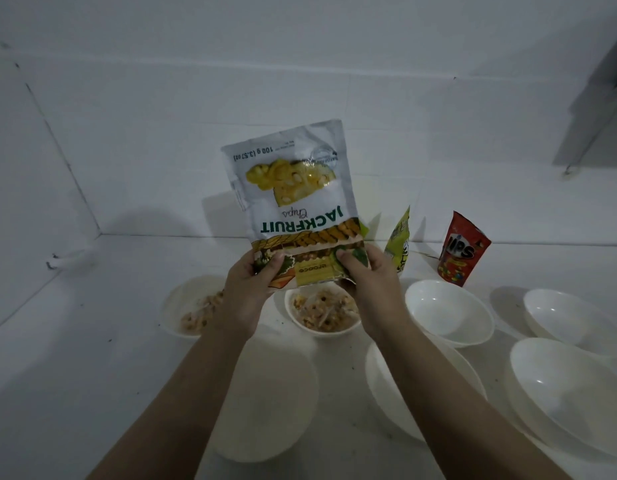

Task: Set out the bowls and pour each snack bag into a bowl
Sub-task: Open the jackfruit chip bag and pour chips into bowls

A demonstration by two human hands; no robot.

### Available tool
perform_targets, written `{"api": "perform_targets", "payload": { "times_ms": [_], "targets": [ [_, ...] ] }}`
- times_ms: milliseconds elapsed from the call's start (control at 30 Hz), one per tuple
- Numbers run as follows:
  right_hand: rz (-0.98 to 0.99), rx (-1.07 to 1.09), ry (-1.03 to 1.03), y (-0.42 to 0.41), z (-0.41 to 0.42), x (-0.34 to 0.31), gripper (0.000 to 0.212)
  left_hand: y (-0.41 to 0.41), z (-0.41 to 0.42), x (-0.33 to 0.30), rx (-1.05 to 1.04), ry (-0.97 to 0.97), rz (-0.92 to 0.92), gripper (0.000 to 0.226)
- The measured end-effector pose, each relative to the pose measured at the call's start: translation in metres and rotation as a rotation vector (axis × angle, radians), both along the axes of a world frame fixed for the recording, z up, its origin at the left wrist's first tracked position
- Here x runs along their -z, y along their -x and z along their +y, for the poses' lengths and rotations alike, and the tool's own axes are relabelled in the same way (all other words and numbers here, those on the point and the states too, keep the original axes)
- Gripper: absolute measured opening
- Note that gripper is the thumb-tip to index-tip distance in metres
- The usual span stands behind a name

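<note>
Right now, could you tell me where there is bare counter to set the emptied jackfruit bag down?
The white counter left of the leftmost snack-filled white bowl is bare up to the wall. The right side is crowded with empty white bowls and two standing snack bags.

The jackfruit chips bag (293, 202) is showing crinkled, glossy plastic film, catching light near its top. The white bowls (449, 311) are looking smooth and shiny, each glinting. The counter (92, 341) is appearing matt white, faintly speckled. The red snack bag (463, 249) is gleaming like foil.
</note>
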State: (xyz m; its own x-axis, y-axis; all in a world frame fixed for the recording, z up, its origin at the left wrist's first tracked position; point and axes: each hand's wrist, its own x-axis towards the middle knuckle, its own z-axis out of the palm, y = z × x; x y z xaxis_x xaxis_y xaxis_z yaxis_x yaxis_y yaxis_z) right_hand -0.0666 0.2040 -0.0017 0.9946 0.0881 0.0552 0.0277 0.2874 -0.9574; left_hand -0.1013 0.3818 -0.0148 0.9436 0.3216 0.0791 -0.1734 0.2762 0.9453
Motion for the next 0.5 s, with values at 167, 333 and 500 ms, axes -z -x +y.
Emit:
{"api": "perform_targets", "payload": {
  "times_ms": [167,333,500],
  "targets": [
    [0.174,-0.2,-0.242,0.05,0.035,0.0,0.032,0.037,0.0,-0.012,-0.087,0.056,-0.016,0.02],
    [0.057,-0.11,-0.091,0.082,0.052,-0.002,0.02,0.08,0.009,-0.015,-0.128,-0.013,-0.04,0.028],
    [0.002,-0.212,-0.02,0.103,0.045,-0.013,0.017,0.131,0.047,-0.023,-0.273,0.109,-0.045,0.018]
  ]
}}
